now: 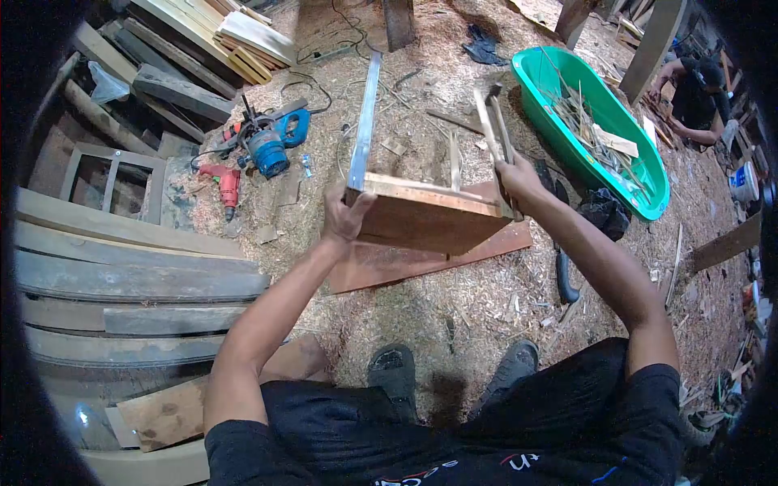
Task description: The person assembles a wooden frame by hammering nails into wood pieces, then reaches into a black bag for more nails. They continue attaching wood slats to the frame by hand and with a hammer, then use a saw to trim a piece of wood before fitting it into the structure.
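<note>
Shavings-strewn flr (429, 320); wooden frame (429, 219) (red-brown board (389, 267) beneath) btwn both hands (347, 217)

I'm working in a woodworking workshop: shavings (442, 304) spread underfoot, and 1 red drill (220, 185) and stacked boards (146, 271) lie to my left.
</note>
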Demonstrator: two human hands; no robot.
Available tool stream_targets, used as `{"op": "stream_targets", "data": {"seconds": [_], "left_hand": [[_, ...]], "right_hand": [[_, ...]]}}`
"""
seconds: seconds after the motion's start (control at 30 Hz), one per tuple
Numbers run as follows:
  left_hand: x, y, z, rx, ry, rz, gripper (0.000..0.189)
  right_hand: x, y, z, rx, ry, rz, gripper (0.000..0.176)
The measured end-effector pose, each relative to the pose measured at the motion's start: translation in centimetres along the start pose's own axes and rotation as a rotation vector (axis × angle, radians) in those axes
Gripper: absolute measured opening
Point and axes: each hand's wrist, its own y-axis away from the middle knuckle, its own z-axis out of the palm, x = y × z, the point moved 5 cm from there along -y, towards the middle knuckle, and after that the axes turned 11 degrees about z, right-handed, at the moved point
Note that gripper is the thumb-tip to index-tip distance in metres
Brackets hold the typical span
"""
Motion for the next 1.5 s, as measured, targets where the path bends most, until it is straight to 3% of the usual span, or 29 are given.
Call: {"op": "stream_targets", "data": {"seconds": [0.1, 0.17, 0.23, 0.27, 0.37, 0.4, 0.5, 0.53, 0.63, 0.67, 0.73, 0.9, 1.07, 1.17, 1.33, 1.43, 1.5], "left_hand": [[-4.4, 3.0, -0.6, 0.004, 0.082, -0.119, 0.075], [-5.4, 4.5, 0.0, 0.038, 0.361, -0.259, 0.079], [-1.8, 3.9, 0.9, 0.121, 0.815, -0.434, 0.08], [-0.8, 3.8, 0.6, 0.074, 0.882, -0.544, 0.082], [-0.7, 3.0, -0.3, 0.029, 0.891, -0.773, 0.083], [-1.0, 2.1, -0.4, 0.003, 0.928, -0.784, 0.073], [-1.3, -0.1, -0.1, 0.06, 0.735, -0.802, 0.051], [1.4, -1.0, 0.5, 0.131, 0.636, -0.851, 0.038], [1.0, -1.1, 1.5, 0.105, 0.752, -0.91, 0.037], [0.9, -1.0, 1.5, 0.192, 0.652, -0.945, 0.038], [1.1, -1.8, 1.2, 0.199, 0.684, -0.907, 0.04], [3.1, -3.4, 1.1, 0.259, 0.63, -0.781, 0.051], [-1.6, -1.2, 2.0, 0.219, 0.77, -0.767, 0.056], [-0.8, -1.4, 1.6, 0.35, 0.74, -0.76, 0.057], [0.8, -3.5, 1.1, 0.111, 0.713, -0.29, 0.056], [0.4, -2.1, 2.6, 0.139, 0.814, -0.408, 0.052], [1.1, -2.2, 2.5, 0.145, 0.812, -0.376, 0.053]], "right_hand": [[1.0, 1.1, 1.6, -0.18, -0.531, 0.254, 0.03], [0.2, 1.5, 1.6, -0.194, -0.464, 0.206, 0.03], [-1.2, 1.7, 1.7, -0.194, -0.329, 0.124, 0.031], [-1.3, 1.6, 2.0, -0.171, -0.348, 0.11, 0.028], [-0.8, 0.5, 2.0, -0.164, -0.302, -0.069, 0.023], [-0.5, 0.2, 1.9, -0.173, -0.249, -0.125, 0.025], [0.0, 0.7, 1.9, -0.197, -0.299, -0.16, 0.022], [0.3, 1.0, 1.7, -0.204, -0.306, -0.163, 0.023], [-0.2, 2.1, 1.3, -0.229, -0.337, -0.134, 0.026], [-0.5, 2.4, 0.9, -0.246, -0.351, -0.095, 0.028], [-0.8, 2.1, 0.5, -0.279, -0.43, -0.041, 0.032], [-2.3, 1.6, -0.3, -0.302, -0.522, -0.121, 0.033], [-0.1, 1.0, 0.4, -0.267, -0.489, -0.054, 0.034], [0.5, 1.0, 0.1, -0.213, -0.491, -0.023, 0.038], [-0.5, 0.4, -1.2, -0.158, -0.592, -0.16, 0.037], [-1.3, 0.9, -1.7, -0.135, -0.65, -0.194, 0.04], [-1.6, 1.3, -2.0, -0.165, -0.701, -0.167, 0.043]]}}
